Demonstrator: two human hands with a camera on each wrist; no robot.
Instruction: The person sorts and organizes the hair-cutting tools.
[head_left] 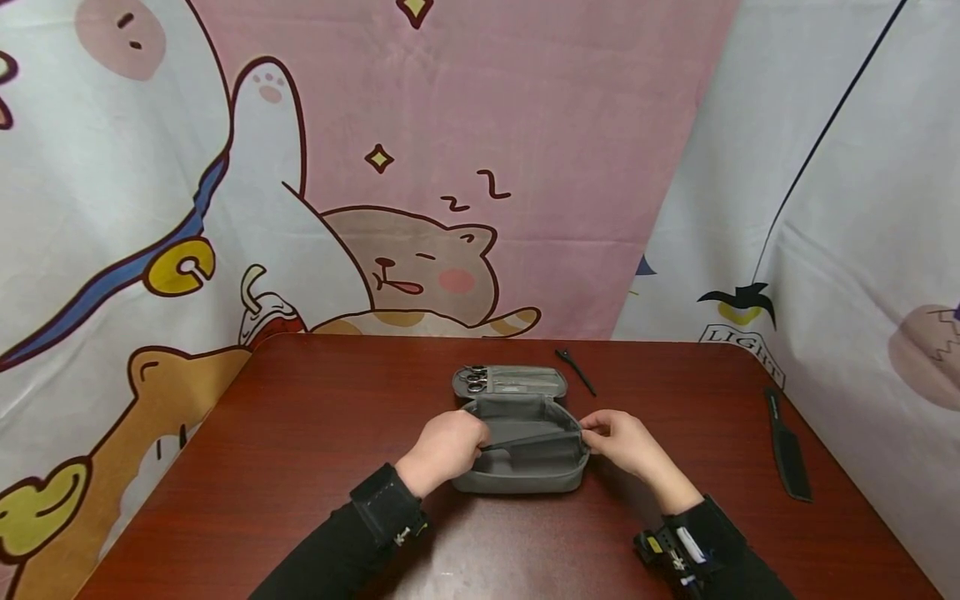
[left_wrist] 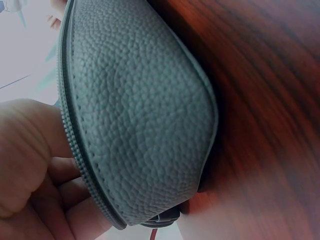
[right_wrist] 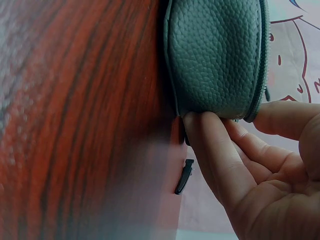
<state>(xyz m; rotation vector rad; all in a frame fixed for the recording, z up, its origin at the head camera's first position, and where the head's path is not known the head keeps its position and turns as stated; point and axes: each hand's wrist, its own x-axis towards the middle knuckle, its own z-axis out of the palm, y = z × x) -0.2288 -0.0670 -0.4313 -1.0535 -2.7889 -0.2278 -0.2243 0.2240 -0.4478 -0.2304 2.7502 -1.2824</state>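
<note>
A grey pebbled-leather zip case [head_left: 517, 482] stands on the table with its lid [head_left: 528, 381] folded back. Scissors [head_left: 474, 379] sit in the lid's left part. A grey divider [head_left: 534, 440] crosses the inside of the case. At the left rim, my left hand [head_left: 447, 450] has its fingers curled over the zipper edge into the case; their tips are hidden in the head view. My right hand [head_left: 621, 440] pinches the case's right side, thumb at the zipper rim and fingers against the outer wall [right_wrist: 215, 60].
A slim black hair clip [head_left: 576, 372] lies behind the case to the right. Further right, near the table's edge, is a black comb [head_left: 787, 454]. A printed cloth [head_left: 562, 167] hangs behind the brown wooden table [head_left: 315, 400].
</note>
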